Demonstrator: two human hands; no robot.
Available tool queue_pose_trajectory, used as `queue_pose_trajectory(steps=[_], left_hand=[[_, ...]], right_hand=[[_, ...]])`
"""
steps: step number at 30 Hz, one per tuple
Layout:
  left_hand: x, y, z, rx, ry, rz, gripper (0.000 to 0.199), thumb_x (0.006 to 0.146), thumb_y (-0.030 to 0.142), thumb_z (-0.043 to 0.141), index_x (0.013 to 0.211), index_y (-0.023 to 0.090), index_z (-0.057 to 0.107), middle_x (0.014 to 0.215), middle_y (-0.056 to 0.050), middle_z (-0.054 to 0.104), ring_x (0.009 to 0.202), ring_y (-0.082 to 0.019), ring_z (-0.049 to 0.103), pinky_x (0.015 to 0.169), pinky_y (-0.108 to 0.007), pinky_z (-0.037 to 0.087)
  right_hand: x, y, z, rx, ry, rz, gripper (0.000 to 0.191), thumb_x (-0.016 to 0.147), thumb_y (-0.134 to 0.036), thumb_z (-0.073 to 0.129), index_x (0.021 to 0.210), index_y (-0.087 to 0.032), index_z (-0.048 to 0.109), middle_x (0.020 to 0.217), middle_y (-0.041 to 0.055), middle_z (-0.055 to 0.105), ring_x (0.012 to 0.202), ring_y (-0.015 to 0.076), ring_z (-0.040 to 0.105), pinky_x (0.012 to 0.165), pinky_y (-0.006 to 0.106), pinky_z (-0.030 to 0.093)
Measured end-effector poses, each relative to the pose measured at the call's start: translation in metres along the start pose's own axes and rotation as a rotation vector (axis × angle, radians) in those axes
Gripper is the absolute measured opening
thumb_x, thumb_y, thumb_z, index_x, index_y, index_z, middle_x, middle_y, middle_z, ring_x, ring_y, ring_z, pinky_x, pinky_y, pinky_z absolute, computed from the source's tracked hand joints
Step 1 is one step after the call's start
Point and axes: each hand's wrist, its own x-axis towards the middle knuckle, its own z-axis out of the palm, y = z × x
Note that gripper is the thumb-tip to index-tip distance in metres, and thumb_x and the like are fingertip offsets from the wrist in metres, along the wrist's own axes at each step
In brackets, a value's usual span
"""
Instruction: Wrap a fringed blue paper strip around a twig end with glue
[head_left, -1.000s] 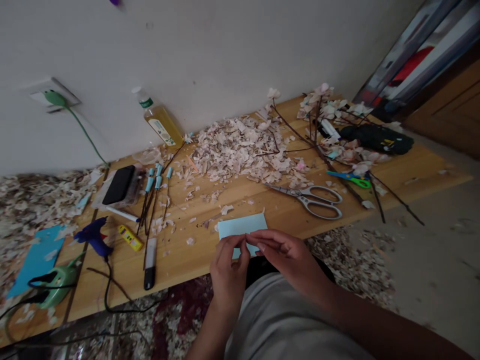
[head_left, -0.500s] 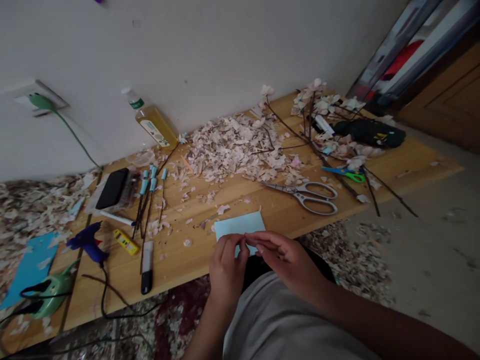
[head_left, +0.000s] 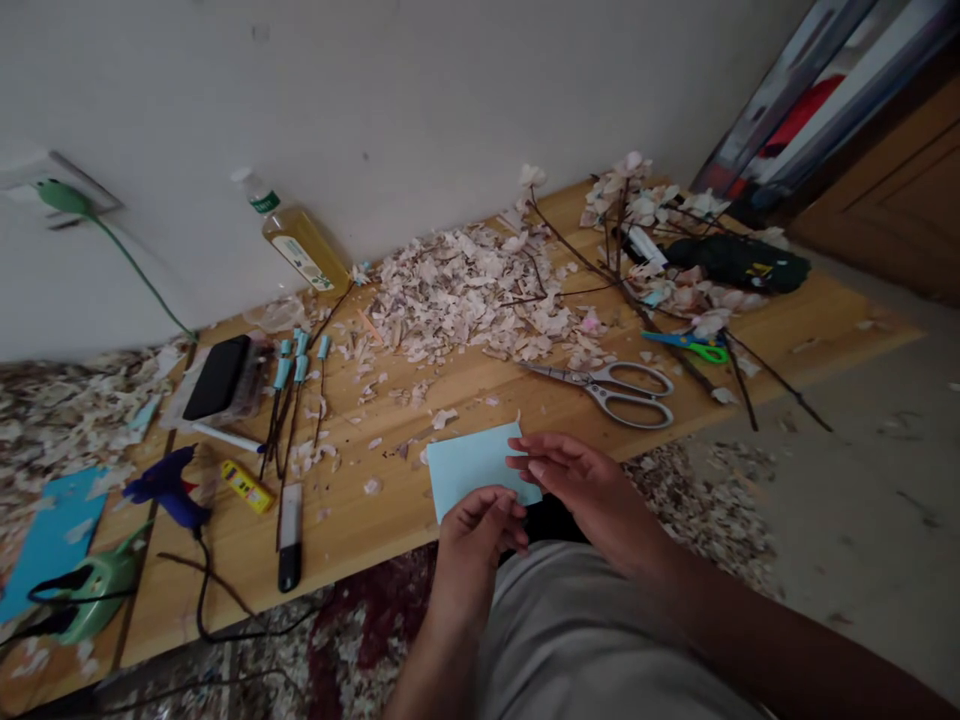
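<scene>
A pale blue paper sheet (head_left: pixel 472 460) lies at the table's front edge, its near part covered by my hands. My left hand (head_left: pixel 476 540) is over the sheet's near edge, thumb and fingers closed in a pinch. Whatever is between those fingertips is too small to make out. Just to the right, my right hand (head_left: pixel 581 490) hovers by the sheet's right side, fingers stretched out and holding nothing visible. The two hands are apart. Grey-handled scissors (head_left: pixel 611 390) rest beyond my right hand, and small pale petal-like flakes (head_left: pixel 444 418) lie near the sheet.
A heap of pale flakes (head_left: pixel 465 290) lies by the wall, with flowered twigs (head_left: pixel 619 230) to its right. Leftward are a bottle (head_left: pixel 300 245), blue-tipped sticks (head_left: pixel 281 375), a phone (head_left: pixel 217 378), a yellow cutter (head_left: pixel 247 487) and a blue glue gun (head_left: pixel 169 487) with a cord.
My hands, fingertips together before, have separated. The left moved down toward me and the right lifted slightly, uncovering more of the blue sheet. The view shifted a little.
</scene>
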Motion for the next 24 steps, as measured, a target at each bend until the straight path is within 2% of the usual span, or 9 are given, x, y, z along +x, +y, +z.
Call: queue_pose_trajectory(steps=[2, 4, 7, 10, 12, 15, 17, 21, 24], left_hand=[[-0.002, -0.005, 0.004, -0.022, -0.065, -0.032, 0.04, 0.074, 0.048, 0.081, 0.091, 0.013, 0.072, 0.079, -0.006, 0.069, 0.056, -0.011, 0.061, 0.053, -0.024, 0.052], [-0.004, -0.013, 0.004, 0.061, -0.162, -0.014, 0.041, 0.08, 0.048, 0.076, 0.101, 0.014, 0.072, 0.084, -0.007, 0.07, 0.059, -0.012, 0.063, 0.058, -0.026, 0.054], [-0.003, -0.03, -0.006, 0.379, -0.264, 0.075, 0.031, 0.084, 0.038, 0.071, 0.107, 0.017, 0.072, 0.091, -0.007, 0.072, 0.073, -0.015, 0.065, 0.07, -0.027, 0.052], [0.008, -0.05, -0.03, 0.7, -0.221, 0.143, 0.012, 0.083, 0.028, 0.068, 0.089, 0.018, 0.073, 0.084, -0.005, 0.072, 0.077, -0.017, 0.064, 0.071, -0.026, 0.049], [0.021, -0.062, -0.05, 0.841, -0.192, 0.221, 0.01, 0.085, 0.026, 0.065, 0.083, 0.02, 0.073, 0.081, -0.005, 0.073, 0.077, -0.019, 0.067, 0.074, -0.028, 0.051], [0.043, -0.077, -0.075, 0.985, -0.143, 0.37, 0.014, 0.087, 0.027, 0.063, 0.087, 0.024, 0.076, 0.088, -0.006, 0.077, 0.085, -0.024, 0.07, 0.087, -0.038, 0.054], [0.055, -0.083, -0.083, 1.039, -0.1, 0.405, 0.016, 0.088, 0.027, 0.06, 0.093, 0.024, 0.076, 0.09, -0.007, 0.077, 0.092, -0.027, 0.07, 0.097, -0.045, 0.051], [0.069, -0.09, -0.079, 1.216, -0.092, 0.421, 0.024, 0.088, 0.014, 0.053, 0.102, 0.02, 0.073, 0.098, -0.011, 0.075, 0.107, -0.03, 0.067, 0.111, -0.053, 0.041], [0.064, -0.093, -0.069, 1.353, -0.195, 0.417, 0.029, 0.086, 0.007, 0.052, 0.106, 0.018, 0.07, 0.106, -0.013, 0.073, 0.108, -0.029, 0.066, 0.107, -0.05, 0.046]], right_hand=[[0.0, 0.002, -0.001, 0.026, 0.004, 0.01, 0.026, 0.085, -0.04, 0.076, 0.106, -0.025, 0.07, 0.124, 0.0067, 0.071, 0.112, 0.0246, 0.07, 0.1, 0.042, 0.053], [0.0, 0.003, -0.002, 0.029, 0.028, 0.007, 0.027, 0.084, -0.04, 0.077, 0.106, -0.026, 0.071, 0.12, 0.0057, 0.072, 0.11, 0.0233, 0.07, 0.098, 0.04, 0.054], [0.001, 0.005, -0.003, -0.011, 0.101, -0.01, 0.029, 0.08, -0.041, 0.08, 0.103, -0.026, 0.071, 0.105, 0.0036, 0.072, 0.098, 0.0209, 0.071, 0.092, 0.038, 0.056], [0.003, 0.004, -0.005, -0.068, 0.163, -0.035, 0.034, 0.075, -0.046, 0.084, 0.098, -0.025, 0.07, 0.093, 0.0028, 0.07, 0.086, 0.0195, 0.069, 0.084, 0.037, 0.058], [0.004, 0.002, -0.006, -0.097, 0.184, -0.054, 0.037, 0.073, -0.048, 0.085, 0.096, -0.024, 0.069, 0.092, 0.0036, 0.07, 0.084, 0.0201, 0.068, 0.081, 0.037, 0.059], [0.006, -0.001, -0.007, -0.133, 0.209, -0.105, 0.039, 0.073, -0.049, 0.085, 0.097, -0.024, 0.068, 0.095, 0.0044, 0.071, 0.088, 0.0209, 0.068, 0.084, 0.037, 0.059], [0.008, -0.002, -0.008, -0.152, 0.213, -0.142, 0.037, 0.076, -0.049, 0.083, 0.098, -0.024, 0.067, 0.096, 0.0044, 0.071, 0.088, 0.0208, 0.069, 0.085, 0.037, 0.059], [0.02, 0.007, -0.017, -0.278, 0.159, -0.243, 0.029, 0.086, -0.048, 0.072, 0.1, -0.023, 0.066, 0.096, 0.0044, 0.072, 0.086, 0.0204, 0.07, 0.082, 0.037, 0.058], [0.034, 0.017, -0.029, -0.578, 0.132, -0.341, 0.019, 0.092, -0.04, 0.063, 0.1, -0.022, 0.066, 0.098, 0.0065, 0.071, 0.088, 0.0214, 0.068, 0.078, 0.036, 0.057]])
